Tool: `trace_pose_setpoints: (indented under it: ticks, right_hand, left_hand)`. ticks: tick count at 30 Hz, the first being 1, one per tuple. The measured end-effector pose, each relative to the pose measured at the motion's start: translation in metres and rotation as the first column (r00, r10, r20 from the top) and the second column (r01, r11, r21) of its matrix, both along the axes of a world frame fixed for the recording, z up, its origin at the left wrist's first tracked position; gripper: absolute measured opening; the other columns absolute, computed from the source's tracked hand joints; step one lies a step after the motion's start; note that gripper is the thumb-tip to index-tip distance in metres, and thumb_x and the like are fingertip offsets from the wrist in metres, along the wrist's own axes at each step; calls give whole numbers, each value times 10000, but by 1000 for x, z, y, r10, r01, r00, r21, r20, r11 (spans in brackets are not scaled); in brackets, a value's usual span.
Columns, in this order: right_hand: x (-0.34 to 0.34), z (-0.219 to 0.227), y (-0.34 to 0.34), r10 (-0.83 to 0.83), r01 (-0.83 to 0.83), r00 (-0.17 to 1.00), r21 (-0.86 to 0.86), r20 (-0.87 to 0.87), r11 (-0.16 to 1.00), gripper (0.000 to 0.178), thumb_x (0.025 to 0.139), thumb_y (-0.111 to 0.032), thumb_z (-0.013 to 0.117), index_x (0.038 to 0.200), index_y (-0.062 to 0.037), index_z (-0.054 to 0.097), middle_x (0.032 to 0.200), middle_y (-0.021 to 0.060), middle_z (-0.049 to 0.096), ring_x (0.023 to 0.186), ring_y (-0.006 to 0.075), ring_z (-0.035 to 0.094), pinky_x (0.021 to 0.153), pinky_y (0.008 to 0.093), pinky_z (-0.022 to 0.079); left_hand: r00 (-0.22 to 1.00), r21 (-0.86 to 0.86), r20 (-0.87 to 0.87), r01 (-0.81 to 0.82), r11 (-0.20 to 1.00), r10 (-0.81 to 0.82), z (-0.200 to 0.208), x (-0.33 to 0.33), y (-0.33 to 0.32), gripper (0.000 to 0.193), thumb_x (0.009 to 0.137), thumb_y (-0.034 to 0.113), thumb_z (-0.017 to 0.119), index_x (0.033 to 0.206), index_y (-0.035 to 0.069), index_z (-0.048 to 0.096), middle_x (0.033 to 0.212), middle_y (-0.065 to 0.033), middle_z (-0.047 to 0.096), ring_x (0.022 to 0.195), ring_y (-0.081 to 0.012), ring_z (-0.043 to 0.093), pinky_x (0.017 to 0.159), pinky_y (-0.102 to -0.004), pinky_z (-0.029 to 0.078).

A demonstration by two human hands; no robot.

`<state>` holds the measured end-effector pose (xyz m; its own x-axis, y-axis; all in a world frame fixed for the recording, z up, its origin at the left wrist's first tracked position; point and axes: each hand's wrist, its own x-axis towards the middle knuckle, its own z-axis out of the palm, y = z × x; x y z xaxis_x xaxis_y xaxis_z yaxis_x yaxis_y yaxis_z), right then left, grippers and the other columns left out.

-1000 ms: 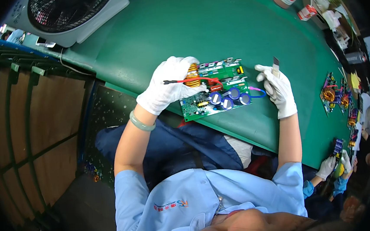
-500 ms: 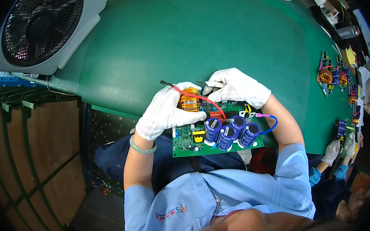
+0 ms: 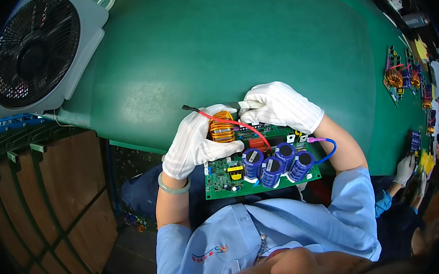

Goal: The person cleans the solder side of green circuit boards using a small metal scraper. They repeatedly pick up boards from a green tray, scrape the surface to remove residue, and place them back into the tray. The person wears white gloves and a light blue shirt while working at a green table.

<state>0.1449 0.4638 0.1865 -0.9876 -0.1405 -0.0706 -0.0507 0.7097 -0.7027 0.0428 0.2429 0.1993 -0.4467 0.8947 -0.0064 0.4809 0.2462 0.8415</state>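
Green table under bright light, with a grey fan at 10 o'clock and other boards between 2 and 3 o'clock. We find the circuit board just below centre, its near edge reaching past the table over the lap; whether its far side rests on the table we cannot tell.

We note the left hand at the board's 10 o'clock end, its grip closed around the copper coil, thumb lying across the board. The right hand, at 1 o'clock of the board, has its grip pinched on a pale flat tool. Contact between tool and board is hidden.

We judge the risks as follows. Pressure on the coil could strain its joints, since the board's weight may hang partly from it. The loose red wire crosses the coil towards 10 o'clock and could snag the tool. At 3 o'clock, the blue wire loops beside the right forearm; an elbow shift could tug it. Should the left grip slip, the overhanging side, loaded with four blue cylinders, could tip lapward.
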Motion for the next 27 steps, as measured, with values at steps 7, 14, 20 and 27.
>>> trace_pose_setpoints:
  ticks: [7,14,20,27]
  right_hand:
    - [13,25,21,-123,156,979,-215,162,964,359,871,-332,702,768,-8,588,701,94,535,636,236,549,591,354,438]
    - [32,6,31,11,-14,999,-89,-34,996,287,799,-259,730,716,-28,582,692,86,566,643,265,536,596,369,448]
    - [31,4,25,-54,56,998,-55,41,997,201,775,-220,716,752,-36,640,697,89,587,652,274,547,599,373,450]
    - [45,16,40,-188,206,976,-185,111,961,321,777,-256,766,679,-19,573,643,79,495,614,232,477,565,371,399]
  left_hand:
    - [997,-28,77,-9,1000,11,1,-1,3,553,651,238,837,1120,43,617,834,-84,636,770,-165,628,746,-313,512]
    - [985,-51,162,-44,998,51,2,3,5,562,636,216,823,1130,41,620,806,-61,634,735,-152,616,726,-300,505]
    - [1000,5,11,-11,1000,11,1,2,4,599,610,273,820,1127,38,631,942,-103,639,857,-220,619,811,-335,493]
    - [994,-40,92,-54,998,57,3,5,6,596,596,302,873,1077,42,636,873,-125,650,767,-284,629,745,-360,509]
